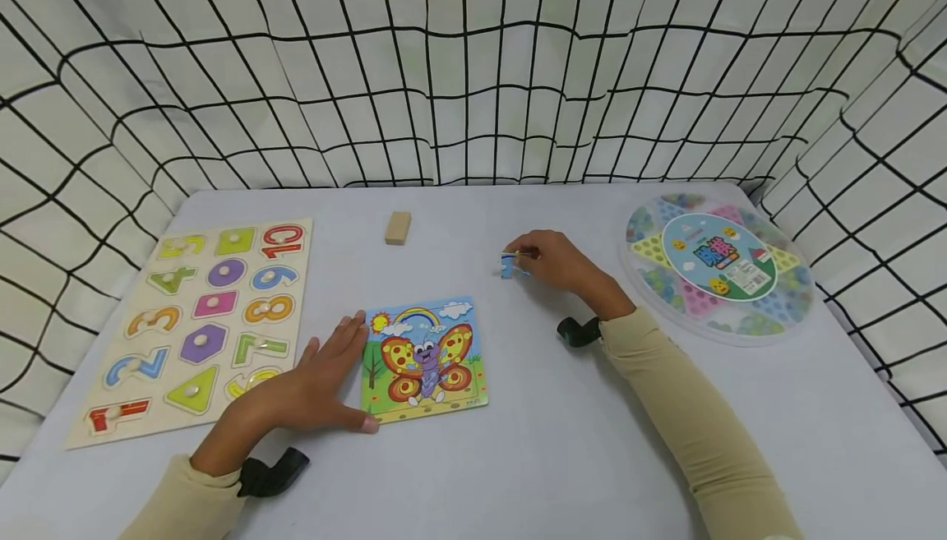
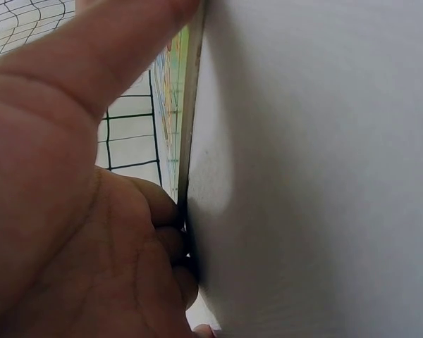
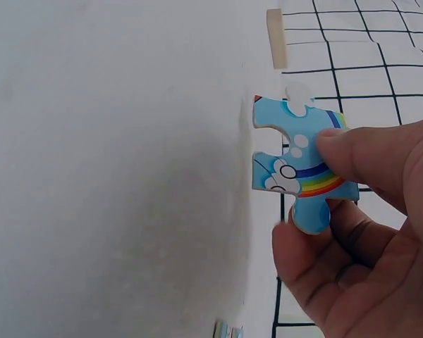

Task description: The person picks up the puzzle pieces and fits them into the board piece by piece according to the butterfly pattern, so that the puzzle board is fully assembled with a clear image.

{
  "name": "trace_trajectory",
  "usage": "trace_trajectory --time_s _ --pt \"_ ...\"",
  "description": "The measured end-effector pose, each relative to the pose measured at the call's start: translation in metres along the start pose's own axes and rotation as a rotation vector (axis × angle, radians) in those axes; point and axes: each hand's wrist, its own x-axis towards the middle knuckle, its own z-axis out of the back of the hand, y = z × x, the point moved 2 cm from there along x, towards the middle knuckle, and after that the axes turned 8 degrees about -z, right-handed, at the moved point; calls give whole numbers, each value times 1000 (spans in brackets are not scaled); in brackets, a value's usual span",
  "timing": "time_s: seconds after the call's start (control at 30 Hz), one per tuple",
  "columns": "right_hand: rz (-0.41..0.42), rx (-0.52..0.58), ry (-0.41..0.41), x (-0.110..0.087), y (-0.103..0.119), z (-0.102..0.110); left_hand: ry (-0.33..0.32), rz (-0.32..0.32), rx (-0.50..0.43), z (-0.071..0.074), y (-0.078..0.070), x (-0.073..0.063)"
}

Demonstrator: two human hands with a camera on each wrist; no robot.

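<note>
A square butterfly jigsaw puzzle (image 1: 425, 363) lies on the white table, its picture facing up. Along its left edge rests my left hand (image 1: 318, 384), thumb at the lower corner and fingers stretched toward the upper one. The left wrist view shows the thumb (image 2: 92, 56) and fingertips at the puzzle's thin edge (image 2: 192, 105). My right hand (image 1: 551, 260) pinches a light-blue jigsaw piece (image 3: 307, 151) with a rainbow band and a white cloud, just above the table, right of and beyond the puzzle. Its tabs and notches show plainly in the right wrist view.
At the left lies a wooden number-and-shape board (image 1: 177, 256) with knobbed pieces. A small wooden block (image 1: 397, 228) sits at the back. To the right is a round, colourful clear-covered game board (image 1: 718, 265). Black wire grid (image 1: 466, 96) and white cloth enclose the table.
</note>
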Motion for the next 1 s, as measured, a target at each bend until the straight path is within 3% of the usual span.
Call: trace_trajectory --time_s 0.37,0.67,1.0 --pt "5 46 73 2 14 -5 8 9 3 0 0 1" --pt "45 -3 130 4 30 -14 5 11 3 0 0 0" --pt "67 44 144 2 51 -28 9 13 14 0 0 -1"
